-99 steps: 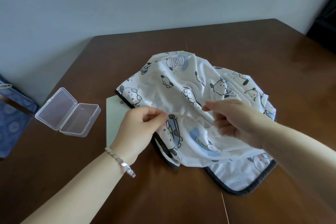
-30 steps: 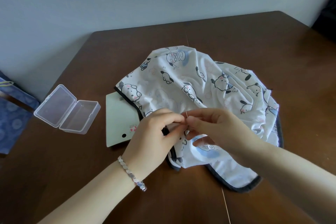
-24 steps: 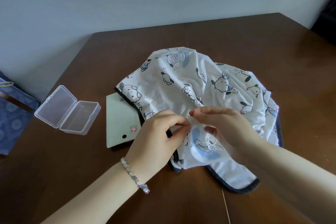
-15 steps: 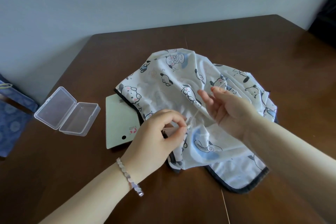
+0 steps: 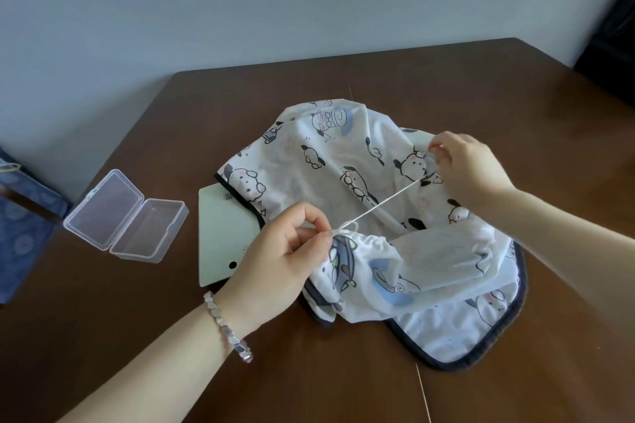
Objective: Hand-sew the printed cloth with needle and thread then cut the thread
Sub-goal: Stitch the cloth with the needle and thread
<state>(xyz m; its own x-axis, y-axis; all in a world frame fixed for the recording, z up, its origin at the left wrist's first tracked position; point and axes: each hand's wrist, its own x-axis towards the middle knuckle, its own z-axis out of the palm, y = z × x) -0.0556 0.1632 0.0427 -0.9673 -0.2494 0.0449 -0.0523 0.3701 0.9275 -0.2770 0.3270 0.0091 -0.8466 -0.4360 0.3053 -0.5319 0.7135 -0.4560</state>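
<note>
- Near: left hand (image 5: 278,264) is pinching the gathered cloth (image 5: 343,154) at the stitch, thumb and forefinger pressed together. The cloth is lying bunched mid-table (image 5: 446,79).
- The thread (image 5: 385,203) is running taut up to the right hand (image 5: 470,168), whose curled fingers are pinching its far end. Can't make out the needle.
- Advice: be pulling slowly, in line with the stitch, with the left pinch bracing it. Otherwise I'm expecting more pucker.
- Counting: two hands, one cloth, one thread, one card (image 5: 220,233), one open box (image 5: 127,216).

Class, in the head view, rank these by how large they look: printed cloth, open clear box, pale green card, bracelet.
1. printed cloth, clearly largest.
2-3. open clear box and pale green card: alike, left unranked, since the cloth hides part of the card.
4. bracelet, smallest.
</note>
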